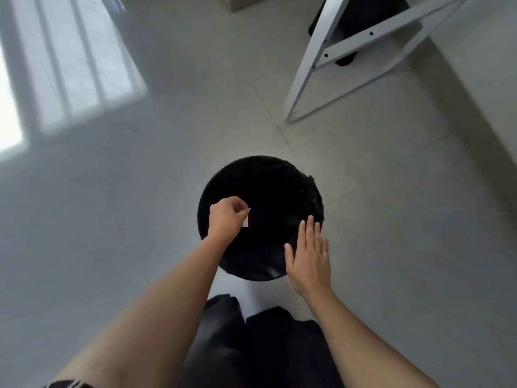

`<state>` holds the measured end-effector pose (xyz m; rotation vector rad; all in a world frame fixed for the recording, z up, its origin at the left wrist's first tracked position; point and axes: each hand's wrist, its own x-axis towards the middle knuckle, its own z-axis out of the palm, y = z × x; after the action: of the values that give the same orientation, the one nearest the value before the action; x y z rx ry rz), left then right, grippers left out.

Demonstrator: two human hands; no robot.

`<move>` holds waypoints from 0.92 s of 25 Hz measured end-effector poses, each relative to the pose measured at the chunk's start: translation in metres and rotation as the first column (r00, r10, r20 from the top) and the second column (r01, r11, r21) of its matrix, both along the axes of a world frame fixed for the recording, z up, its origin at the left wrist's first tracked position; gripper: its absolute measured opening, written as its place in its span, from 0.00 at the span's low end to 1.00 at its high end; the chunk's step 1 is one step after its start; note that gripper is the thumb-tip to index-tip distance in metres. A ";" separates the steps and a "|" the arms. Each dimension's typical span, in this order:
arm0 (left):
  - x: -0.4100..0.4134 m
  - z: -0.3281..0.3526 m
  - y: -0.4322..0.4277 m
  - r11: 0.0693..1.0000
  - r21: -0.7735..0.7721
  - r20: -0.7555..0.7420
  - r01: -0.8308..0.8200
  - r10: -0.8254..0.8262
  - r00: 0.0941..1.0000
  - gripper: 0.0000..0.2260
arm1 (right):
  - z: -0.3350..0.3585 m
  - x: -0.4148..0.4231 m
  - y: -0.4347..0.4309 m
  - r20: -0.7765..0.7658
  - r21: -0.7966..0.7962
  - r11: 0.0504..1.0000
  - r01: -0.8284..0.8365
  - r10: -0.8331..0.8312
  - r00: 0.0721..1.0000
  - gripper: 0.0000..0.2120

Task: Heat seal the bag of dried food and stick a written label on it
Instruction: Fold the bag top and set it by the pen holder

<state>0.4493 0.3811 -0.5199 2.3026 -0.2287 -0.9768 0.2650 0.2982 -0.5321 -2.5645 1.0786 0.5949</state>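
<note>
A round bin lined with a black bag (268, 189) stands on the floor right below me. My left hand (225, 218) hovers over its left side and pinches a small white strip of paper (246, 219) between thumb and fingers. My right hand (309, 253) is flat with straight fingers over the bin's near right rim. I cannot tell whether it touches the liner. No food bag, sealer or label sheet is in view.
Pale tiled floor (112, 219) surrounds the bin, with bright window light at the left. A white metal table frame (321, 57) stands at the upper right with something black behind it. My dark trousers (251, 345) fill the lower middle.
</note>
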 end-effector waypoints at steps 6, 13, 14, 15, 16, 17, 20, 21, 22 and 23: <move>-0.014 -0.042 -0.007 0.992 0.065 -0.039 0.111 -0.109 0.993 0.06 | -0.021 -0.012 0.004 0.068 -0.003 1.000 0.000 0.000 0.998 0.32; -0.008 0.037 -0.002 0.996 0.071 0.040 0.053 -0.056 0.998 0.11 | 0.055 0.011 -0.001 0.101 0.051 0.998 -0.042 0.037 0.994 0.35; -0.004 0.064 0.000 0.998 0.054 0.055 0.040 -0.043 0.998 0.12 | 0.081 0.017 0.000 0.124 0.055 0.998 -0.040 0.033 0.992 0.36; -0.001 0.097 0.001 0.999 0.033 0.072 0.028 -0.030 0.997 0.12 | 0.111 0.024 0.000 0.153 0.053 0.998 -0.037 0.028 0.988 0.36; 0.001 0.133 0.002 1.000 0.007 0.093 0.020 -0.021 0.995 0.11 | 0.146 0.030 0.001 0.185 0.048 0.998 -0.034 0.024 0.982 0.37; 0.002 0.173 0.004 1.000 -0.016 0.115 0.014 -0.012 0.993 0.11 | 0.183 0.036 0.002 0.217 0.047 0.998 -0.036 0.025 0.976 0.37; 0.003 0.295 0.011 0.993 -0.116 0.205 -0.028 0.051 0.977 0.11 | 0.301 0.050 0.007 0.298 0.026 0.999 -0.044 0.034 0.954 0.37; 0.001 0.331 0.012 0.983 -0.175 0.231 -0.050 0.091 0.969 0.11 | 0.335 0.054 0.009 0.328 0.019 0.999 -0.035 0.027 0.944 0.37; 0.000 0.372 0.013 0.967 -0.249 0.267 -0.055 0.124 0.956 0.11 | 0.374 0.057 0.010 0.358 0.004 1.000 -0.021 0.018 0.933 0.37; -0.003 0.412 0.013 0.944 -0.327 0.307 -0.043 0.149 0.940 0.11 | 0.411 0.058 0.010 0.398 -0.023 1.000 0.001 0.008 0.917 0.37</move>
<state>0.4468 0.3939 -0.1077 2.1403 -0.3754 -0.4595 0.3234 0.3083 -0.1214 -2.5494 0.9395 0.0479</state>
